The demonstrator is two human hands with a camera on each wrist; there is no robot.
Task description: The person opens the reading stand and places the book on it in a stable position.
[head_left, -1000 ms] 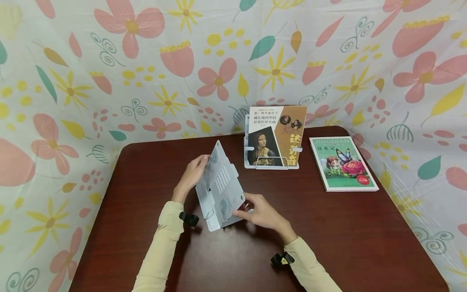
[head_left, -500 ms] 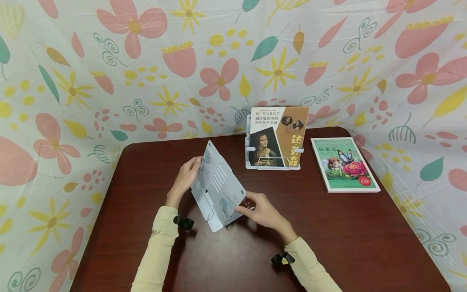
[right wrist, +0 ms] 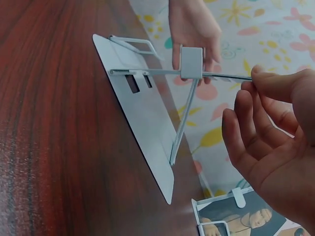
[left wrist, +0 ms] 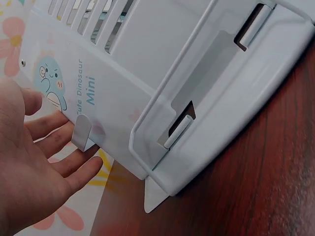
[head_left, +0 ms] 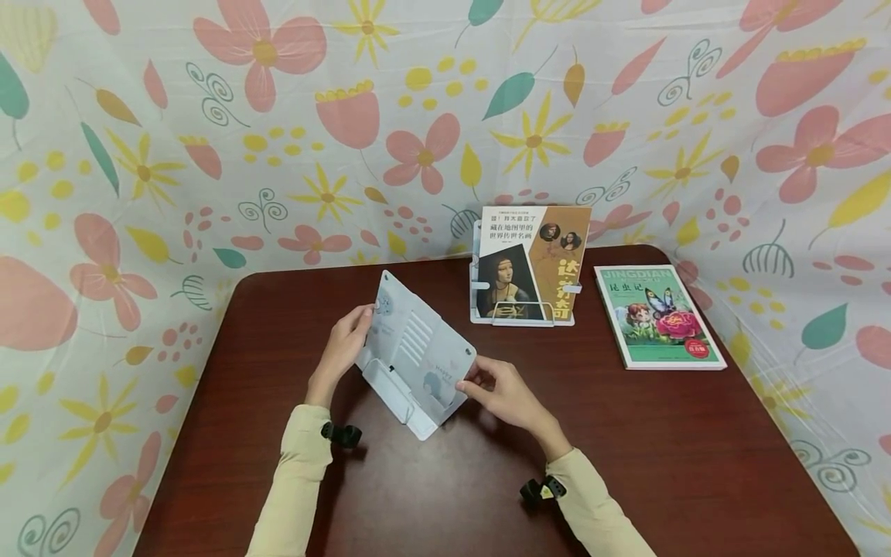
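Note:
A pale grey-white metal book stand (head_left: 426, 348) with dinosaur print and several slots stands on the table, turned at an angle. At its left edge, my left hand (head_left: 339, 350) has its thumb by the rim and fingers behind the panel, next to a small clip (left wrist: 81, 132). My right hand (head_left: 506, 396) pinches the opposite corner between thumb and index finger, the other fingers curling loosely below. Seen from the side, the base plate (right wrist: 140, 115) touches the table, and a hinged support leg (right wrist: 184, 123) joins it to the back panel.
Another stand at the back holds a brown-and-white book (head_left: 532, 263) with a painted portrait. A green book (head_left: 657, 317) lies flat at the right. Flower-patterned cloth (head_left: 278, 155) hangs behind the dark wooden table (head_left: 278, 325).
The stand has turned so its panel faces more toward the camera. My left hand has moved left and slightly down with its edge, while my right hand stays at the corner, shifting slightly.

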